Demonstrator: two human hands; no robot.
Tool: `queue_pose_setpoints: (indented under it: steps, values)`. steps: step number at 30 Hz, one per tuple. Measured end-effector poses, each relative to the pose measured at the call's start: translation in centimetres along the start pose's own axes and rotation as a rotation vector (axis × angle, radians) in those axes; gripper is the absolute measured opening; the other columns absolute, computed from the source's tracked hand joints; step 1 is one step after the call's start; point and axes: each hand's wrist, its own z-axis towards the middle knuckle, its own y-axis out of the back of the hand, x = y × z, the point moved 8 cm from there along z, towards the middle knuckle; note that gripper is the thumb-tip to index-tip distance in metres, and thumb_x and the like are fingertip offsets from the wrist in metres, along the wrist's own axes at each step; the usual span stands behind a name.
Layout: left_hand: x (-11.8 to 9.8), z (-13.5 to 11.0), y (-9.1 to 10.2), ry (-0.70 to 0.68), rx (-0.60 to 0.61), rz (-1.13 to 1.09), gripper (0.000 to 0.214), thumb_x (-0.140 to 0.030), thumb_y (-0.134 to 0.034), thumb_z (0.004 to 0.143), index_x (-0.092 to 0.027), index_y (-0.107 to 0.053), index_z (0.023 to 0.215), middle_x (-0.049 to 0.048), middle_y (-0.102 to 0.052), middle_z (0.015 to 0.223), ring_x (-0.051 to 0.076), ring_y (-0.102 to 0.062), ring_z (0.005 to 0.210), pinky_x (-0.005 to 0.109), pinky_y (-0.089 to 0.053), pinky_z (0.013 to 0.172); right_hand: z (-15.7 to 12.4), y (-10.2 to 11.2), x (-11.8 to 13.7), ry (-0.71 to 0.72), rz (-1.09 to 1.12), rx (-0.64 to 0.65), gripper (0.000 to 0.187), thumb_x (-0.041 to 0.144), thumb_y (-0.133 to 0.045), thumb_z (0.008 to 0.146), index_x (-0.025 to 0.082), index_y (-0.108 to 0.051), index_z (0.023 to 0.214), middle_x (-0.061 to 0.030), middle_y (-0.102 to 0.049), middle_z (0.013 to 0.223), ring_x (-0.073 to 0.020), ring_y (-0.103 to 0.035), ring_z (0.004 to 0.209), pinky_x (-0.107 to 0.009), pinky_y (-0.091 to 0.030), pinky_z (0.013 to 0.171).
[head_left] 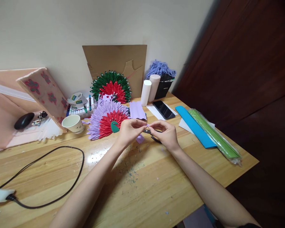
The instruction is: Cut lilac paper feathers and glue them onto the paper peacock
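My left hand (129, 129) and my right hand (165, 133) meet above the wooden table (142, 183), fingertips pinched together on a tiny lilac paper piece (147, 126). Under the hands lie black scissors (154, 135) and a small lilac scrap (140, 138). Just left of my left hand is a lilac and red paper peacock fan (104, 122) with a green head. A lilac paper sheet (137, 110) lies behind the hands.
A green and red paper fan (111, 85) leans on cardboard (116, 60). A paper cup (73, 123), marker set (82, 109), phone (163, 109), blue sheet (194, 126), green roll (213, 136), white rolls (146, 91) and black cable (49, 177) lie around.
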Motion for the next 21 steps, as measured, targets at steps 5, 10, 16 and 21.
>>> queue_pose_setpoints:
  steps: [5, 10, 16, 21]
  values:
    - [-0.7, -0.2, 0.1, -0.074, 0.01, 0.066, 0.016, -0.025, -0.066, 0.072, -0.014, -0.071, 0.081, 0.0092, -0.072, 0.081, 0.018, -0.068, 0.072, 0.029, -0.055, 0.068, 0.0, 0.1, 0.4, 0.026, -0.025, 0.02, 0.012, 0.028, -0.066, 0.072, 0.018, -0.067, 0.078, -0.005, -0.07, 0.08, -0.0173, -0.066, 0.073, -0.032, -0.055, 0.071]
    - [-2.1, -0.5, 0.1, -0.257, 0.018, 0.258, 0.013, -0.02, -0.06, 0.076, -0.016, -0.071, 0.082, 0.0073, -0.071, 0.081, 0.016, -0.065, 0.073, 0.026, -0.051, 0.068, -0.1, 0.2, 0.8, 0.085, -0.106, 0.02, 0.01, 0.025, -0.063, 0.075, 0.019, -0.068, 0.081, -0.0049, -0.069, 0.082, -0.0171, -0.066, 0.074, -0.031, -0.055, 0.072]
    - [-2.2, -0.6, -0.4, -0.337, 0.056, 0.402, 0.014, -0.019, -0.056, 0.079, -0.019, -0.069, 0.085, 0.0064, -0.068, 0.082, 0.016, -0.062, 0.073, 0.026, -0.047, 0.069, -0.1, 0.2, 1.0, 0.126, -0.183, 0.032, 0.009, 0.026, -0.061, 0.076, 0.02, -0.067, 0.08, -0.0043, -0.068, 0.081, -0.0168, -0.065, 0.072, -0.032, -0.055, 0.07]
    - [-2.0, -0.8, -0.7, -0.333, 0.078, 0.467, 0.012, -0.02, -0.055, 0.079, -0.02, -0.066, 0.083, 0.0046, -0.067, 0.082, 0.015, -0.06, 0.074, 0.025, -0.044, 0.069, 0.0, 0.1, 1.1, 0.155, -0.244, 0.04, 0.005, 0.024, -0.06, 0.075, 0.02, -0.063, 0.076, -0.0023, -0.066, 0.075, -0.0152, -0.063, 0.067, -0.029, -0.054, 0.066]
